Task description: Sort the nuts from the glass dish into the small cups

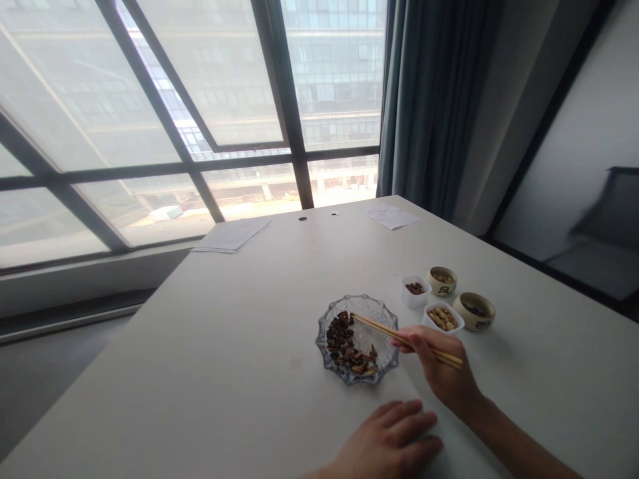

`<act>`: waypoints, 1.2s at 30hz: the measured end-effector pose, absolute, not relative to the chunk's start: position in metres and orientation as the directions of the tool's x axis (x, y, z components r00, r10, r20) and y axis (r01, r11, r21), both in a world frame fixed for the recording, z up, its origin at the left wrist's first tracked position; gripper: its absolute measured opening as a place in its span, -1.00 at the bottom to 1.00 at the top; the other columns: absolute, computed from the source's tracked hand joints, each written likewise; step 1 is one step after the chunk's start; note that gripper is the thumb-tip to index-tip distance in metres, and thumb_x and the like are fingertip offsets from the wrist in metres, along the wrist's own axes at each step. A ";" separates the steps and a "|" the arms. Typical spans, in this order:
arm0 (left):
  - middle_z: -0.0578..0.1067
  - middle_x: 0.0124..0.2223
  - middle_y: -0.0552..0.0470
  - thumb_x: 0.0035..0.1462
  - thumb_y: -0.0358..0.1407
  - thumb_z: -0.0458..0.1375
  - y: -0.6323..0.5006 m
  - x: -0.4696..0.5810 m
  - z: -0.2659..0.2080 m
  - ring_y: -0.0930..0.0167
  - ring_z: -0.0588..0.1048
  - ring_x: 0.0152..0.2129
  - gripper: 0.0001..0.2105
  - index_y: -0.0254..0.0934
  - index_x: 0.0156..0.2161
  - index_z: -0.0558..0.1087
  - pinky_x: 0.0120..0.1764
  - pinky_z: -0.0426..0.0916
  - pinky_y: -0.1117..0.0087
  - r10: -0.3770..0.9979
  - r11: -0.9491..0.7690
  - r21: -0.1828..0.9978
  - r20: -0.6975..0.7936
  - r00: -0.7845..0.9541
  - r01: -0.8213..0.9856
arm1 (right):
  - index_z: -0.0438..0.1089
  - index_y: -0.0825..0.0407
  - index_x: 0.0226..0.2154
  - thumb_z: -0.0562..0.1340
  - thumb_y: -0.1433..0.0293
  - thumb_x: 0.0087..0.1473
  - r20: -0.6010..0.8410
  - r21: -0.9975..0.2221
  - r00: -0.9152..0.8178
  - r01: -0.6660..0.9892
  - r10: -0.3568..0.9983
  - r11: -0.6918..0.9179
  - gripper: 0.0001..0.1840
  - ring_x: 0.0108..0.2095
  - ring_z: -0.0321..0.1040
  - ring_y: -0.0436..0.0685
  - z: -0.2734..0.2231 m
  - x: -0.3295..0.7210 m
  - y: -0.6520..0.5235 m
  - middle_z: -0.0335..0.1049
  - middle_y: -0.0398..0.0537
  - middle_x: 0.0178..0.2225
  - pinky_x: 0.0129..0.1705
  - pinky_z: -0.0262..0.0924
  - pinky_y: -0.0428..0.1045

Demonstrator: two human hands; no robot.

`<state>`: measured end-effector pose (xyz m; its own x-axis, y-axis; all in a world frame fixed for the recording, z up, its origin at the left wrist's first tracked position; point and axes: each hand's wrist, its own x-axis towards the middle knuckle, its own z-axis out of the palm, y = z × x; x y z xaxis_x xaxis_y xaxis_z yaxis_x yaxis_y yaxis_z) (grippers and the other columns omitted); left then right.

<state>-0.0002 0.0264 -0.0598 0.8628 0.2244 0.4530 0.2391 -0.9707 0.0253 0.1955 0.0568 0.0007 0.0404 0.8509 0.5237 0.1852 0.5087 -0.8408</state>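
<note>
A pair of wooden chopsticks (382, 327) is gripped in my right hand (444, 369), their tips over the dark pieces in a scalloped glass bowl (387, 311). Dark brown dried pieces (344, 342) lie along the bowl's left and lower side; whether the tips pinch one is too small to tell. My left hand (392, 439) rests palm down on the table just below the bowl, fingers stretched out, holding nothing. Beyond my right hand stand a white cup of peanuts (442, 318) and another white cup (415, 291) with dark pieces.
Two cream ceramic cups with dark markings, one with tan contents (442, 282) and one with dark contents (476, 313), stand right of the white cups. Paper sheets (232, 235) lie at the far left of the white table (224, 359), more paper (392, 216) at the far right.
</note>
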 end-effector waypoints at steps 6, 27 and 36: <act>0.37 0.34 0.16 0.51 -0.19 0.07 0.027 -0.001 -0.061 0.36 0.36 0.26 -0.75 -0.16 0.17 0.44 0.28 0.29 0.35 0.223 -0.971 0.025 0.465 0.857 0.239 | 0.64 0.01 -0.21 0.20 0.29 0.36 0.544 -0.828 0.113 0.236 0.832 0.509 -0.71 -0.36 0.62 0.16 0.008 0.199 0.054 0.66 0.01 -0.30 -0.29 0.56 0.01; 0.28 0.39 -0.02 0.09 -0.43 0.24 0.028 -0.002 -0.041 0.15 0.28 0.32 -0.41 -0.21 0.25 0.32 0.30 0.31 0.09 0.301 -0.925 0.301 0.207 0.931 0.232 | 0.57 0.18 -0.37 0.39 -0.03 0.09 0.185 -0.950 0.848 0.024 0.496 0.313 -0.47 -0.43 0.65 0.16 0.024 0.336 -0.029 0.63 0.11 -0.43 -0.32 0.57 -0.10; 0.28 0.40 -0.01 0.16 -0.36 0.22 0.025 -0.001 -0.039 0.18 0.26 0.33 -0.47 -0.19 0.25 0.33 0.33 0.26 0.12 0.320 -0.906 0.349 0.188 0.929 0.241 | 0.55 0.14 -0.36 0.31 0.01 0.22 0.269 -0.934 0.816 0.091 0.512 0.345 -0.51 -0.41 0.65 0.15 0.037 0.325 -0.024 0.63 0.07 -0.44 -0.27 0.57 -0.08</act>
<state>-0.0014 0.0253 -0.0391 0.9286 0.3195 0.1885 0.2408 -0.9057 0.3488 0.3251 -0.0245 0.0366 0.8158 0.5120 0.2688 0.0912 0.3451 -0.9341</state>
